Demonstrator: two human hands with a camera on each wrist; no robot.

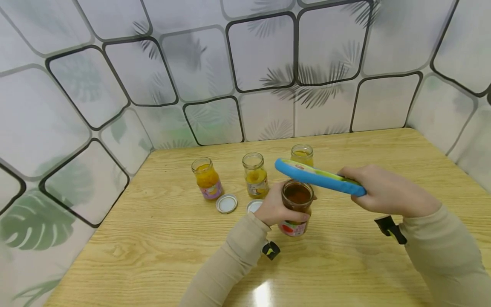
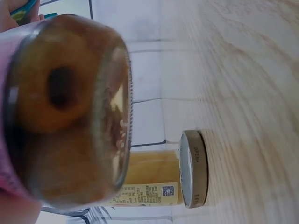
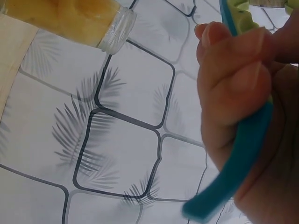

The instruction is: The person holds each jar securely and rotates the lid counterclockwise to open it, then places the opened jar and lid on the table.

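Observation:
My left hand (image 1: pixel 279 208) grips a glass jar (image 1: pixel 293 229) with dark reddish contents and a pink label. Its mouth is uncovered in the head view; the left wrist view shows its ribbed base and round fruit pieces inside. In my right hand (image 1: pixel 383 187) is a blue-and-green jar opener (image 1: pixel 320 177), held by one end while its other end extends over the back of the jar's rim. In the right wrist view my fingers curl round the opener's blue handle (image 3: pixel 250 144). A metal lid edge (image 3: pixel 268 3) shows beside its green scalloped teeth.
Behind stand three more uncovered jars: one with orange contents (image 1: pixel 207 179), one with yellow contents (image 1: pixel 256 177) and another (image 1: pixel 302 155) at the back. Two lids lie nearby, one (image 1: pixel 226 204) in full view, another (image 1: pixel 255 205) partly behind my left hand. Patterned wall (image 1: pixel 264 115) bounds the wooden table.

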